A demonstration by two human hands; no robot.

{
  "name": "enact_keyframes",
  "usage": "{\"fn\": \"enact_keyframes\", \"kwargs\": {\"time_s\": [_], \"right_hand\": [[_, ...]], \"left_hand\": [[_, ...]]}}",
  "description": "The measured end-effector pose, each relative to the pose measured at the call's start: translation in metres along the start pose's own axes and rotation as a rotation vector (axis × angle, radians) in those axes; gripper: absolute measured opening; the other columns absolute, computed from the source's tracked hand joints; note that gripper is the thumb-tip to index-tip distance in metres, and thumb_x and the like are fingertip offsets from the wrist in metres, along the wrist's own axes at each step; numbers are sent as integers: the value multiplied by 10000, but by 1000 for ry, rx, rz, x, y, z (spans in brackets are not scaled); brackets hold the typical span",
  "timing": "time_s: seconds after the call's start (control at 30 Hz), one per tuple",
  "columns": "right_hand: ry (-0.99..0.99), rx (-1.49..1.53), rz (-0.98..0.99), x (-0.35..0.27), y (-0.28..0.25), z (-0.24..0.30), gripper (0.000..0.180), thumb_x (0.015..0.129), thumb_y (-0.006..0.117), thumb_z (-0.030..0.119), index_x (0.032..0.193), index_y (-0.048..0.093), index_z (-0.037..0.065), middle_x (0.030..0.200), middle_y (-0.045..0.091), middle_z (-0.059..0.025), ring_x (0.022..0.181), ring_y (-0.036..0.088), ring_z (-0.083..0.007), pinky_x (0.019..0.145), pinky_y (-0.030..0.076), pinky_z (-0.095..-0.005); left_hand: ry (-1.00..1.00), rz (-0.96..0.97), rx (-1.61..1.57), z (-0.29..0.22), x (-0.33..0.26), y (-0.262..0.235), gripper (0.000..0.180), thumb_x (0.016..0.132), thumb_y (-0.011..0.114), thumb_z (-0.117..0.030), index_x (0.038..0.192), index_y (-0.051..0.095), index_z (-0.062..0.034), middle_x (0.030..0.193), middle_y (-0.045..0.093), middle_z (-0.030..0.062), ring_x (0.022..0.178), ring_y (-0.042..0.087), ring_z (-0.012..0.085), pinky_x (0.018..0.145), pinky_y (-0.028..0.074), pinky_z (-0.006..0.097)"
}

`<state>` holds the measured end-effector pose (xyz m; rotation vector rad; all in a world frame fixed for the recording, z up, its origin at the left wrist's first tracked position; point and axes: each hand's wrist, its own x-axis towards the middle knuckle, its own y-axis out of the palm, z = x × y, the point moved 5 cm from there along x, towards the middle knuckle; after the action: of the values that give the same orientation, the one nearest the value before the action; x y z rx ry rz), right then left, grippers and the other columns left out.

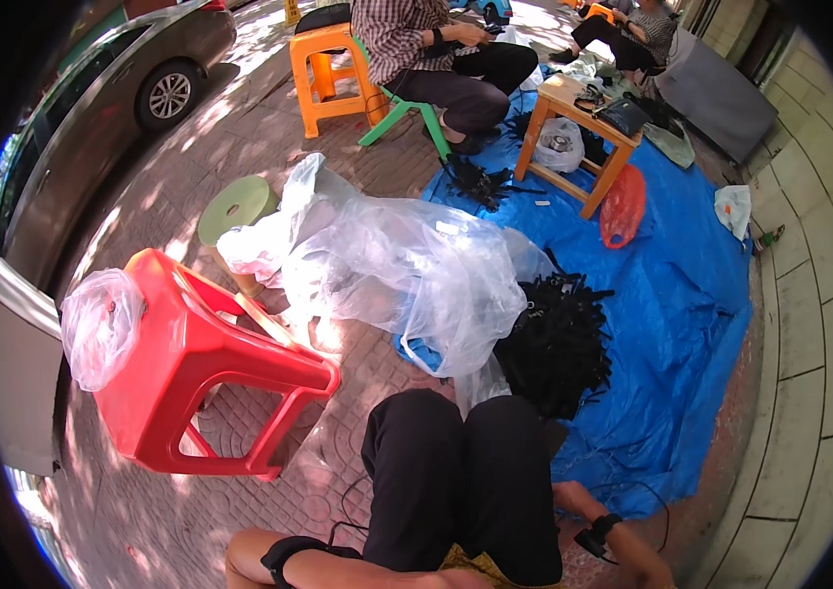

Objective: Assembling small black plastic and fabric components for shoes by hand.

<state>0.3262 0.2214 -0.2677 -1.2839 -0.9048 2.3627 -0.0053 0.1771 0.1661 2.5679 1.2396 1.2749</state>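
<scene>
Pale tiles are lining the wall (824, 334) on the right, and a brown car (107, 128) is standing at the upper left. A blue tarp (671, 324) is covering the ground (279, 510) beside the wall, wrinkling along its length. Farther off, one person (397, 44) in a checked shirt is sitting at the tarp's far end, and another (627, 44) is sitting at the upper right. In front, the wearer's black-clad legs (416, 471) are pointing forward, knees together.

A heap of clear plastic (377, 255) is spreading over the tarp's left edge. A red stool (259, 363) is standing to the left, an orange stool (323, 74) beyond it. On the tarp, a wooden bench (573, 103) is carrying a black purse (622, 116). The black straps (559, 344) are lying in a tangled pile on the tarp, just beyond the knees and beside the plastic. A green roll (240, 208) is standing behind the red stool.

The right hand (567, 495) is reaching down beside the right leg, near the tarp's edge; the leg is hiding its fingers, so its grip cannot be told. The left hand (246, 557) is showing only partly at the lower edge, its grip likewise unclear. Black bands (597, 535) are circling both wrists.
</scene>
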Motion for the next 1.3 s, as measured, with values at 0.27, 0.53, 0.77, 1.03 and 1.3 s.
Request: {"fn": "enact_keyframes", "kwargs": {"time_s": [0.27, 0.53, 0.77, 1.03, 1.3], "right_hand": [[-32, 24, -34, -11, 25, -11, 206, 746, 554, 160, 941, 604, 116, 837, 618, -137, 756, 600, -307, 636, 486, -371], [-7, -28, 15, -15, 69, -44, 132, 702, 555, 140, 810, 623, 106, 732, 627, -95, 717, 605, -303, 592, 483, -377], [-35, 76, 19, -29, 51, -37, 120, 658, 577, 126, 750, 637, 77, 713, 621, -120, 695, 601, -315, 571, 475, -371], [-49, -40, 127, -14, 50, -56, 172, 703, 593, 213, 807, 605, 77, 798, 607, -162, 732, 574, -359, 613, 456, -424], [-130, -58, 117, 11, 25, -49, 176, 712, 583, 212, 808, 600, 66, 795, 600, -174, 729, 568, -370, 604, 453, -431]], "left_hand": [[-107, 70, 15, 20, 25, 10, 147, 852, 499, -96, 836, 572, 30, 714, 577, 111, 592, 558, 273, 496, 436, 333], [-179, 27, 6, 33, 45, 11, 142, 847, 491, -86, 827, 569, 31, 732, 583, 112, 604, 569, 274, 497, 441, 326], [5, -79, -51, 24, 35, 3, 138, 837, 519, -88, 850, 569, 40, 794, 596, 126, 674, 579, 279, 554, 457, 340], [74, -99, 11, -3, 7, -28, 115, 831, 530, -79, 798, 576, 21, 723, 587, 94, 598, 565, 252, 498, 441, 315], [180, -231, 42, -20, -22, -63, 98, 826, 515, -67, 783, 567, 4, 691, 574, 79, 562, 559, 242, 461, 431, 305]]}}
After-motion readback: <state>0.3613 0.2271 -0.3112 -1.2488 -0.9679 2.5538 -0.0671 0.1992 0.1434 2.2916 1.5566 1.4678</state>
